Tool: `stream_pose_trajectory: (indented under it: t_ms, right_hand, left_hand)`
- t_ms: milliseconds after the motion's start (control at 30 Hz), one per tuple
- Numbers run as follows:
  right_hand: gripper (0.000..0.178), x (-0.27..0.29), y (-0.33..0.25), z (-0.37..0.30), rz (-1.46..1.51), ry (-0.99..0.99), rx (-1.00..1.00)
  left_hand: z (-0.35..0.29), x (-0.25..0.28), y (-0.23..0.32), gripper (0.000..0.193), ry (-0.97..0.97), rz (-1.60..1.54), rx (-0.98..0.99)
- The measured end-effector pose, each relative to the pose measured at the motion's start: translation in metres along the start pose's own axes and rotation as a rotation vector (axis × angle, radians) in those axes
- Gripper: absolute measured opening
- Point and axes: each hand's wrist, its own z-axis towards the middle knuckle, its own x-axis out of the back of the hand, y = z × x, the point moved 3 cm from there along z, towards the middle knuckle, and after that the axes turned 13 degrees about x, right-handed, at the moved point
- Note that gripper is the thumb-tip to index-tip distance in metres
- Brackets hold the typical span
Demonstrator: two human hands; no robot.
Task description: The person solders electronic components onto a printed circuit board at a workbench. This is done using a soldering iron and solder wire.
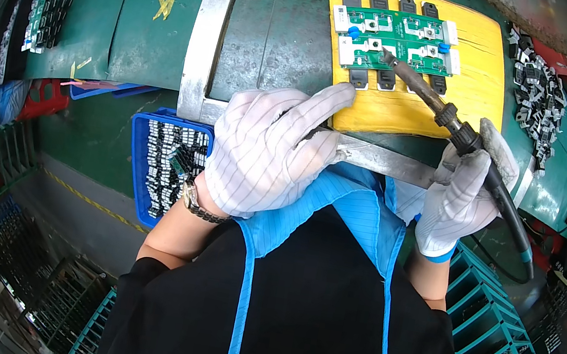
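Observation:
My right hand (464,194), in a white glove, grips a soldering iron (464,139) by its dark handle. The iron points up and left, and its tip is at the lower edge of a green circuit board (398,41). The board has white connectors and small blue parts; black tabbed pieces (386,81) stick out above and below it. A yellow block (471,95) lies beneath. My left hand (273,147), also gloved, rests at the bench edge. Its index finger reaches to the block's left side, near a black piece; I see nothing held in it.
Loose black-and-silver parts (540,99) are heaped right of the block. A blue bin (138,172) of similar parts stands below the bench at left. More circuit boards (45,19) lie at the far left. A metal strip (210,28) crosses the green bench.

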Motion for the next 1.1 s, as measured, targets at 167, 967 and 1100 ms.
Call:
stream_pose_trajectory:
  t_ms: [167, 967, 1100]
  right_hand:
    - [0.044, 0.006, 0.002, 0.0, 0.065, -0.052, -0.049]
    - [0.037, 0.005, 0.011, -0.005, 0.057, -0.172, -0.115]
    - [0.038, 0.005, 0.01, -0.005, 0.045, -0.179, -0.114]
  left_hand:
    - [0.002, 0.001, -0.001, 0.025, 0.005, -0.005, -0.009]
    - [-0.025, 0.03, -0.012, 0.041, 0.321, 0.212, 0.051]
    - [-0.024, 0.026, -0.012, 0.042, 0.322, 0.198, 0.036]
